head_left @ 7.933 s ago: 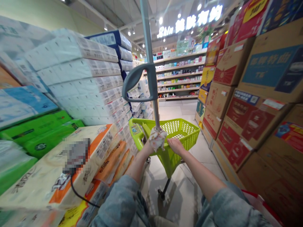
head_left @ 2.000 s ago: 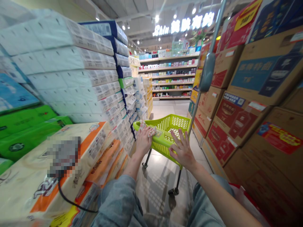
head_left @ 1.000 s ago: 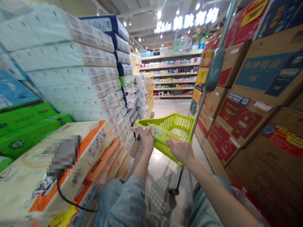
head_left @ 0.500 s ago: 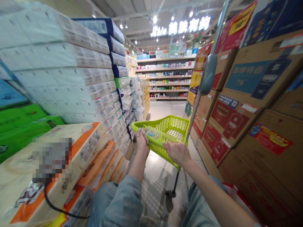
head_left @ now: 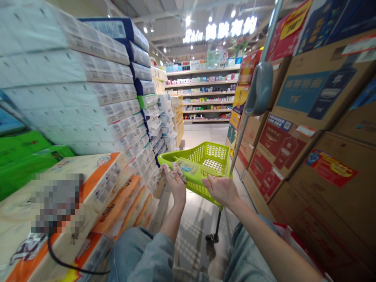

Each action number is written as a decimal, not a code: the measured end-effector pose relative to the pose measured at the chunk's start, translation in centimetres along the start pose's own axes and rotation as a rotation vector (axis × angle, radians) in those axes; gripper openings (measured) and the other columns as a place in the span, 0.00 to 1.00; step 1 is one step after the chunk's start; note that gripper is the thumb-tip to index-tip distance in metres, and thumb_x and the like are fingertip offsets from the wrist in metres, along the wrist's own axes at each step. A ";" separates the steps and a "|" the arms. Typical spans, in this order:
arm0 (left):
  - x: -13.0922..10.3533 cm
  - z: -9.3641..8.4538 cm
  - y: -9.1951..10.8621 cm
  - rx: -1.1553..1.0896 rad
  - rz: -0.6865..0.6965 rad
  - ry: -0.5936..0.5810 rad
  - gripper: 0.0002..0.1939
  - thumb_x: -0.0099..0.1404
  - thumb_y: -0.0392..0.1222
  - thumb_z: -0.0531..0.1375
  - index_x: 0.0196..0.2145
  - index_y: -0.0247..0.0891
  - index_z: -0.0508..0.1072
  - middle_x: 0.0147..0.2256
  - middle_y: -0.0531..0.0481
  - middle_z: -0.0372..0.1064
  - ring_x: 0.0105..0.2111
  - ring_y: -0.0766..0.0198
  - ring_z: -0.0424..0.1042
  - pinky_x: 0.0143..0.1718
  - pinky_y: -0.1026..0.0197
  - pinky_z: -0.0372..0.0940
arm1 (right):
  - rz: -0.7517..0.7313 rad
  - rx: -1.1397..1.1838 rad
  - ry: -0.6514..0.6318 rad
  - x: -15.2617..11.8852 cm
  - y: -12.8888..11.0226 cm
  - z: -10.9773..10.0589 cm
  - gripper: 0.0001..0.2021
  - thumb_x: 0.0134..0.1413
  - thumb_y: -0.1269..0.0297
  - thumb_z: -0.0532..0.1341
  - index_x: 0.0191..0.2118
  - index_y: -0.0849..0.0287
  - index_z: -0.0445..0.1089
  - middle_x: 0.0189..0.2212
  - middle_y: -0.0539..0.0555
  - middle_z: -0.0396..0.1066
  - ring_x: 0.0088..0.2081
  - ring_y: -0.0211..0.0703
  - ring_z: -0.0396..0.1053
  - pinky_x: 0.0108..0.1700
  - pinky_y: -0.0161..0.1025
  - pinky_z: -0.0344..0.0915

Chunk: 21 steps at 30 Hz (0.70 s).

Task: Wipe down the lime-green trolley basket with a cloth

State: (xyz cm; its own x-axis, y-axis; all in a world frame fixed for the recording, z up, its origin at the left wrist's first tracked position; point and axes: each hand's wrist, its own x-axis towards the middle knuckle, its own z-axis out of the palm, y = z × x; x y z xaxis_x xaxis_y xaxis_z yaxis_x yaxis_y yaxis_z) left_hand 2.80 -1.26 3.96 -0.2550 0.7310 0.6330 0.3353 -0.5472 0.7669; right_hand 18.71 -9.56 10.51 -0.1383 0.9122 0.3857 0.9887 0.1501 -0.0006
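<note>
A lime-green plastic shopping basket [head_left: 202,188] with latticed sides sits ahead of me, a label [head_left: 188,168] on its near panel. My left hand [head_left: 175,184] is closed on a crumpled, pale patterned cloth [head_left: 178,171], which lies against the left part of the basket's near rim. With my right hand [head_left: 221,189] I grip the near rim farther right, thumb on top. A black leg with a wheel [head_left: 212,237] extends from the basket's near corner down to the floor. Beside the right corner rises a slanted metal pole with a grey loop [head_left: 258,90].
Stacked white tissue packs [head_left: 67,82] rise on my left. Nearer lie orange-and-cream packs [head_left: 108,172] bearing a blurred-out object with a black cable [head_left: 67,266]. Cardboard cartons [head_left: 317,102] line the right side. Stocked shelves [head_left: 205,92] stand beyond the tiled aisle.
My left hand and the cloth have shifted slightly left along the rim, with more of the cloth showing. My right hand keeps its grip. The view has turned slightly.
</note>
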 end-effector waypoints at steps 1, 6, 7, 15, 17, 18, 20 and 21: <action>0.0 -0.3 0.3 0.041 0.043 0.023 0.26 0.69 0.43 0.41 0.62 0.37 0.43 0.63 0.41 0.41 0.64 0.60 0.39 0.63 0.51 0.40 | -0.003 0.003 0.002 0.0 0.1 0.0 0.28 0.63 0.52 0.37 0.29 0.59 0.69 0.25 0.55 0.74 0.25 0.37 0.69 0.26 0.34 0.48; 3.5 -3.2 -0.3 0.264 0.362 -0.261 0.20 0.68 0.43 0.43 0.54 0.35 0.61 0.54 0.42 0.61 0.57 0.60 0.56 0.59 0.51 0.51 | -0.021 0.015 0.022 0.0 0.6 0.2 0.27 0.63 0.51 0.38 0.29 0.60 0.68 0.24 0.54 0.74 0.25 0.36 0.68 0.25 0.35 0.45; 4.5 -3.9 -0.6 0.318 0.397 -0.331 0.20 0.68 0.43 0.43 0.52 0.36 0.64 0.52 0.43 0.63 0.56 0.60 0.58 0.58 0.52 0.53 | -0.028 0.014 0.025 0.0 0.8 0.2 0.27 0.63 0.52 0.38 0.28 0.60 0.68 0.24 0.53 0.73 0.24 0.36 0.68 0.24 0.36 0.44; 10.7 -6.1 -0.3 0.765 0.428 -0.657 0.22 0.68 0.47 0.41 0.47 0.43 0.72 0.41 0.48 0.73 0.48 0.61 0.66 0.54 0.55 0.54 | -0.076 0.000 0.026 0.0 2.2 0.1 0.28 0.63 0.53 0.37 0.27 0.59 0.69 0.22 0.52 0.73 0.22 0.35 0.67 0.24 0.36 0.42; 11.2 -5.8 0.5 0.861 0.396 -0.752 0.24 0.68 0.49 0.40 0.45 0.44 0.74 0.38 0.49 0.74 0.45 0.61 0.68 0.54 0.55 0.54 | -0.070 -0.008 0.027 0.0 2.5 0.2 0.28 0.63 0.52 0.37 0.27 0.59 0.69 0.22 0.52 0.73 0.23 0.35 0.67 0.24 0.36 0.42; 11.2 -5.7 0.9 0.906 0.370 -0.794 0.25 0.68 0.50 0.40 0.43 0.44 0.75 0.35 0.49 0.75 0.44 0.60 0.69 0.53 0.56 0.55 | -0.067 -0.013 0.028 0.0 2.6 0.2 0.29 0.63 0.52 0.37 0.27 0.58 0.69 0.22 0.52 0.73 0.23 0.35 0.67 0.24 0.36 0.42; 11.1 -5.4 1.8 0.982 0.308 -0.865 0.29 0.67 0.53 0.38 0.37 0.41 0.77 0.33 0.47 0.75 0.42 0.59 0.70 0.50 0.57 0.57 | -0.060 -0.023 0.026 0.1 2.9 0.3 0.30 0.63 0.52 0.36 0.28 0.58 0.70 0.22 0.52 0.73 0.23 0.35 0.67 0.24 0.35 0.43; 10.9 -5.3 2.2 1.007 0.273 -0.900 0.31 0.67 0.54 0.37 0.35 0.40 0.77 0.33 0.46 0.75 0.41 0.59 0.71 0.47 0.58 0.58 | -0.056 -0.029 0.020 0.1 3.1 0.3 0.30 0.63 0.52 0.36 0.28 0.58 0.71 0.22 0.52 0.73 0.23 0.35 0.67 0.24 0.35 0.43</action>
State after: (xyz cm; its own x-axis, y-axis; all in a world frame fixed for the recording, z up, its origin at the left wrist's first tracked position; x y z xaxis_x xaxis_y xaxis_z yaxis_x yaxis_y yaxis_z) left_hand -4.09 3.36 13.13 0.4643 0.8696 0.1680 0.8836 -0.4677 -0.0206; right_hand 21.72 -8.91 10.21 -0.1926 0.8947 0.4029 0.9807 0.1895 0.0479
